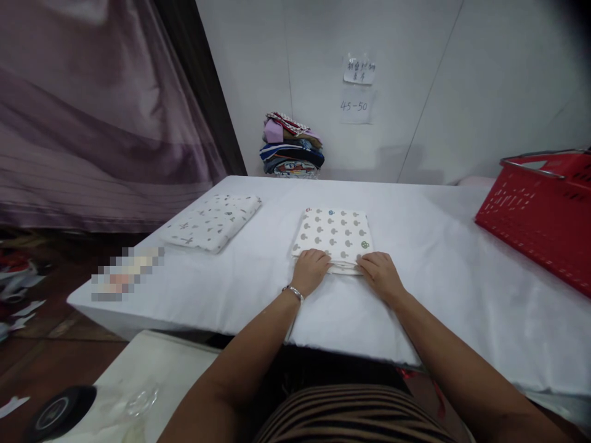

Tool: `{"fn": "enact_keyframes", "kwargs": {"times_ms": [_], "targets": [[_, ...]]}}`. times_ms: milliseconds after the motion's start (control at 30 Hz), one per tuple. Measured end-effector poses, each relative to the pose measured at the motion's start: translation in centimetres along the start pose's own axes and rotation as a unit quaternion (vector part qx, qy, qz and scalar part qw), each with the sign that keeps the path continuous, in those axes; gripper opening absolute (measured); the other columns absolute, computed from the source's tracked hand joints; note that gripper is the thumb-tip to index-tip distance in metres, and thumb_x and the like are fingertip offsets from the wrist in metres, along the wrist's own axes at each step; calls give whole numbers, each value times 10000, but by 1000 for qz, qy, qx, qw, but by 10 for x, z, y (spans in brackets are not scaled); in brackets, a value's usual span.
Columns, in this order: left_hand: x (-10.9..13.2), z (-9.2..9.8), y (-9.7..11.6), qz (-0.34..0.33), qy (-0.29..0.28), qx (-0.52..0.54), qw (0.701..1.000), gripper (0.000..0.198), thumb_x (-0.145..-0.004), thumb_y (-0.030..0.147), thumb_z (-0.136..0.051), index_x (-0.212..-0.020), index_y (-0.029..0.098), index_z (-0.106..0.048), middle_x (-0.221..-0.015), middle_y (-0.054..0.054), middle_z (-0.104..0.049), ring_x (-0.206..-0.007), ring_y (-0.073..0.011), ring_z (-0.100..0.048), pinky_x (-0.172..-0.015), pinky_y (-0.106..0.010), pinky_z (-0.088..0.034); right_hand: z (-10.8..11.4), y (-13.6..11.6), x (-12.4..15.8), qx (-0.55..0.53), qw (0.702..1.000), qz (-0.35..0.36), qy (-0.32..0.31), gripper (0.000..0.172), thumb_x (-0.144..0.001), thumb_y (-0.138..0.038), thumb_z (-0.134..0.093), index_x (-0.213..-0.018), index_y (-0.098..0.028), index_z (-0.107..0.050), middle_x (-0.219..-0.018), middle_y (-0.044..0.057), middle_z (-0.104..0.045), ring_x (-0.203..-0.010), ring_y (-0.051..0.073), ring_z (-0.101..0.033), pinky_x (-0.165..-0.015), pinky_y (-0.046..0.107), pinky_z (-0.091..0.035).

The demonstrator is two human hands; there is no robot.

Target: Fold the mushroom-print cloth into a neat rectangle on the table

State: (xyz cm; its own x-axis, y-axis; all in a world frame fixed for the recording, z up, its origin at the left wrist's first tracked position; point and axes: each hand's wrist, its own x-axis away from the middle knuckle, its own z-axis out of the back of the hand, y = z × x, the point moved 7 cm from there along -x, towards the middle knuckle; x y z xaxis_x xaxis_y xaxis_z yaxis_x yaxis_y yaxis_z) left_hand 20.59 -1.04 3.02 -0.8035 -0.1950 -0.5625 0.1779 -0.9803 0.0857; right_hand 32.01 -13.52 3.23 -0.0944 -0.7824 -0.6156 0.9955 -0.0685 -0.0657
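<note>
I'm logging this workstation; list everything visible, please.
Grey-motif folded cloth: 1, white, table centre
Dark-motif folded cloth: 1, white, table left
Shopping basket: 1, red, table right
Covered table: 1, white, middle
Handwritten notes: 2, white, wall
Fabric stack: 1, multicoloured, behind table
Curtain: 1, mauve, left
Pixelated item: 1, unclear, table left
Round object: 1, black, lower left
Floor clutter: uncounted, mixed, left
Bracelet: 1, silver, left wrist
Striped top: 1, brown-black, bottom centre
Left hand, right hand: 2, centre cloth's near edge

Brown-and-black striped top (351, 413); silvery bracelet (294, 293), seemingly metal
</note>
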Motion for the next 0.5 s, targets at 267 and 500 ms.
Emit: {"fn": "enact_keyframes", "kwargs": {"times_ms": [267, 500], "targets": [[0, 3, 2, -10, 13, -7, 1000, 236, -931, 291, -405, -851, 201, -607, -862, -45, -623, -840, -189, -517, -739, -362, -362, 0, 0, 1, -4, 1000, -4, -7, 213, -920, -249, -432, -937, -196, -637, -893, 68, -636, -844, 199, -534, -778, 359, -371], [6, 4, 1, -18, -25, 20, 999, 169, -892, 329, -487, -933, 203, -591, -924, -42, -611, -889, -191, -511, -775, -367, -379, -3, -2, 5, -24, 998, 17, -50, 243, -876, -375, -509, -1044, -217, -586, -1011, 89, -612, -944, 245, -535, -806, 395, -387]]}}
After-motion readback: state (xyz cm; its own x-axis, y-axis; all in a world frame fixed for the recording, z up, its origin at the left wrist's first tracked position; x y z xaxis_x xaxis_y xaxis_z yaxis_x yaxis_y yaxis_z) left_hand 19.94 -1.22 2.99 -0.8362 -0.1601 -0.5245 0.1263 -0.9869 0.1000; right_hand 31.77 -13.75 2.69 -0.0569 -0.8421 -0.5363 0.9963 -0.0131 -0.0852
